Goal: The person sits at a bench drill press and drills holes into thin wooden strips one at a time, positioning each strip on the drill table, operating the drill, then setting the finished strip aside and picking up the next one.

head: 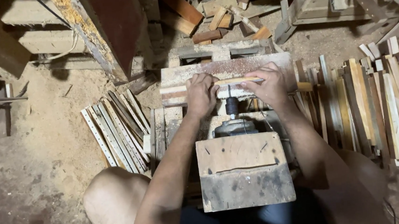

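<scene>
Both hands, left hand (201, 94) and right hand (267, 85), press a wooden strip (235, 81) before the drill chuck (231, 105).

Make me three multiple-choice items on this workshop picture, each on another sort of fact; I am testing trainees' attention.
1. Where does the drilled pile of slats lie?
A. left of the bench
B. on the wooden box
C. in the person's lap

2. How many hands hold the wooden strip?
A. none
B. one
C. two

3. How does the strip lie?
A. upright
B. flat, crosswise before the drill chuck
C. on the floor

Answers: A, holes show along them; C, the left hand and right hand both grip it; B, it rests across the sawdust-covered board.
</scene>
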